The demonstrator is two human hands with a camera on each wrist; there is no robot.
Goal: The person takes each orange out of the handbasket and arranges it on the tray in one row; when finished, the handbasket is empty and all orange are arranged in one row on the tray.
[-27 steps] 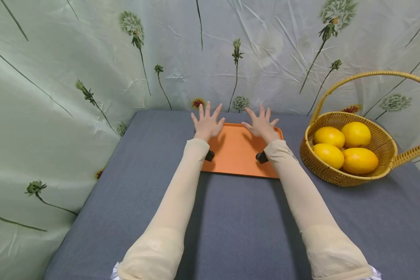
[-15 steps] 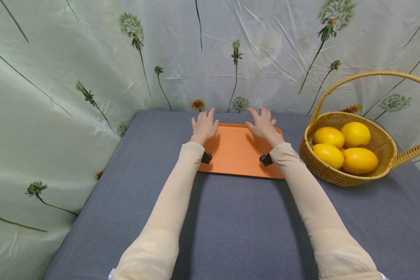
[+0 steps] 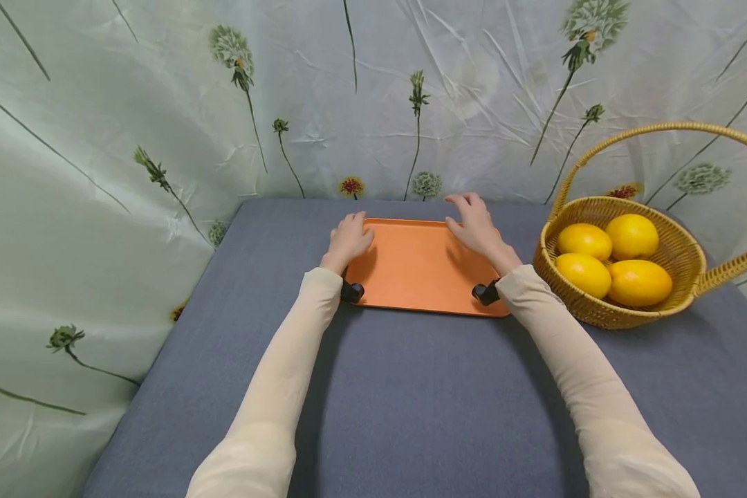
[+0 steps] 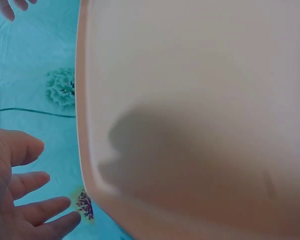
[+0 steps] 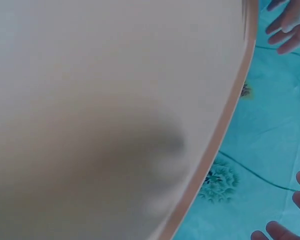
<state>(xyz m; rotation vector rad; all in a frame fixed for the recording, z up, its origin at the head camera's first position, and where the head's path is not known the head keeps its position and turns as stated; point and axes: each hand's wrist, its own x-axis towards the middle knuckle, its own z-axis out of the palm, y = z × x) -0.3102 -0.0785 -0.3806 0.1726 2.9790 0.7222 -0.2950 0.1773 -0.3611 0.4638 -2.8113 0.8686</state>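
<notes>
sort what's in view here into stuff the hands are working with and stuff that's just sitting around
In hand:
orange tray
left hand, at the tray's far left corner
right hand, at its far right corner

Lying about:
wicker basket
four yellow fruits in the basket
grey table
floral backdrop

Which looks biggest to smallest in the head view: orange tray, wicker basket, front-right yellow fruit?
1. Wicker basket, counting its tall handle.
2. Orange tray; close to the basket's bowl alone, so that pair is unsure.
3. Front-right yellow fruit, clearly smallest.
</notes>
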